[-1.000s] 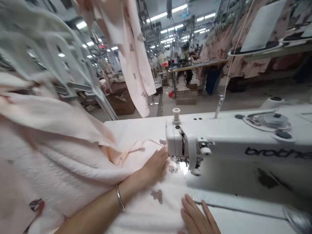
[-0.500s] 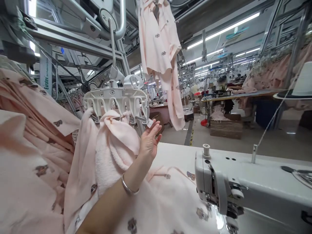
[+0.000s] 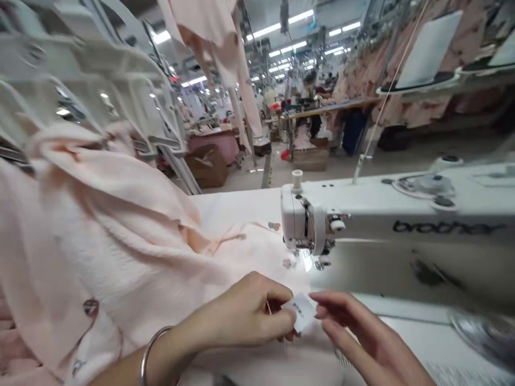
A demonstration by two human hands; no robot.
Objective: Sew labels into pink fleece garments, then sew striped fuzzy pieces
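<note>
My left hand [image 3: 257, 311], with a bracelet on its wrist, pinches a small white label [image 3: 302, 312] with dark print between thumb and fingers. My right hand [image 3: 358, 332] comes in from the other side, thumb and fingers apart at the label's right edge; whether they touch it is unclear. Beneath both hands spreads a pale pink fleece garment [image 3: 241, 262] with small printed motifs. It runs left up to a white clip hanger [image 3: 108, 91]. Just beyond the hands stands the head of a white sewing machine [image 3: 298, 220], its needle area lit.
Another pink garment [image 3: 209, 27] hangs overhead. At the back right are a white thread cone [image 3: 428, 51] on a stand and more hanging pink garments. A cardboard box [image 3: 207, 163] is on the floor behind the white table [image 3: 229, 206].
My left hand has come down from the hanger to the machine front, now holding the white label. My right hand has entered view. The camera has turned down and right.
</note>
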